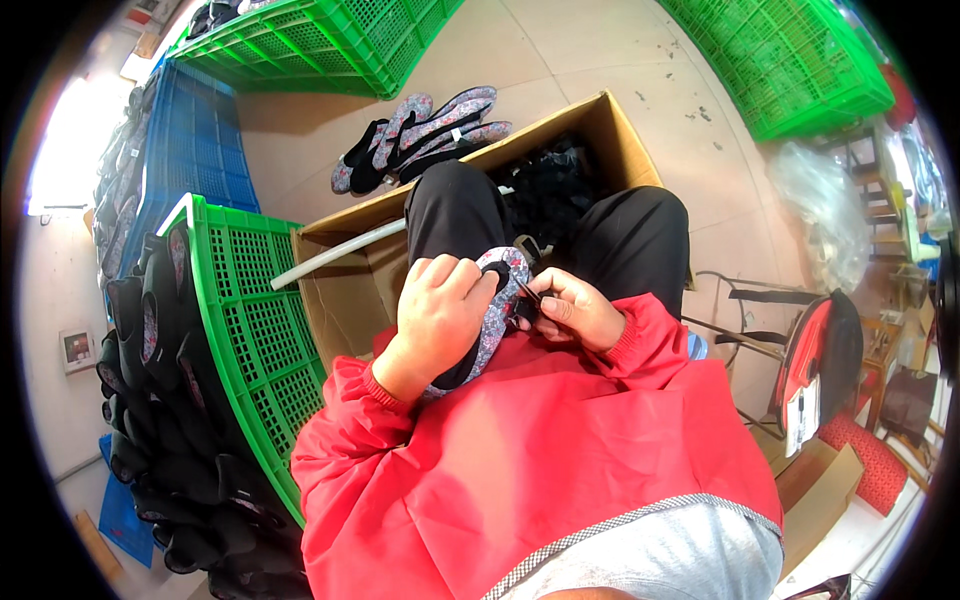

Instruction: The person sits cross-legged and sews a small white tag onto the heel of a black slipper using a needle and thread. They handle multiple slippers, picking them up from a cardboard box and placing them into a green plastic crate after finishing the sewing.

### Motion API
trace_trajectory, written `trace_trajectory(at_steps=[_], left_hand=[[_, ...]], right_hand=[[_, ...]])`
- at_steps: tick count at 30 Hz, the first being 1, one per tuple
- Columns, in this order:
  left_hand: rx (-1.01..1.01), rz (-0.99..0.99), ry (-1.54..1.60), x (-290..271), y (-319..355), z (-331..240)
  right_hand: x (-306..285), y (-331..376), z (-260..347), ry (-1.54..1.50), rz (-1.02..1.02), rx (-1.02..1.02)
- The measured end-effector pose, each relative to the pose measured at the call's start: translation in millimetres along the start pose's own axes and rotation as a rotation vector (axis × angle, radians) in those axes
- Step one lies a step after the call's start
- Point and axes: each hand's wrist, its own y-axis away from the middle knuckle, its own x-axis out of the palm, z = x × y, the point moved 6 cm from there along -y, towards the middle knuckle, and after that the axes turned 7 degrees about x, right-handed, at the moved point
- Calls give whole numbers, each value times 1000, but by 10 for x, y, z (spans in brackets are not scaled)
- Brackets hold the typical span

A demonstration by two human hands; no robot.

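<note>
In my lap, my left hand (438, 308) is closed around a cloth shoe (492, 332) with a grey floral pattern and a black opening. Its fingers curl over the edge of that opening. On the shoe's other side, my right hand (578, 308) pinches a slim dark tool (524, 291) against the floral fabric. The tool's kind is partly hidden by my fingers. Between my knees stands an open cardboard box (365, 300) with a heap of black pieces (555, 185) inside.
Several floral shoes (440, 125) lie on the floor beyond the box. A green crate (255, 300) stands left, beside piled black shoes (150, 400). A pale tube (335, 255) crosses the box. More green crates (790, 60) and a red-black chair (815, 350) are right.
</note>
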Motion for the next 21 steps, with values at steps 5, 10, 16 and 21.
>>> trace_trajectory(at_steps=[5, 10, 16, 21], left_hand=[[-66, -183, 45, -105, 90, -80], [-157, -224, 43, -108, 227, -92], [-178, -253, 31, -107, 266, -114], [-181, -264, 21, -65, 284, -117]], right_hand=[[31, 37, 81, 65, -31, 24], [147, -26, 51, 23, 10, -15], [153, -165, 58, 119, -155, 133], [115, -217, 94, 101, -166, 253]])
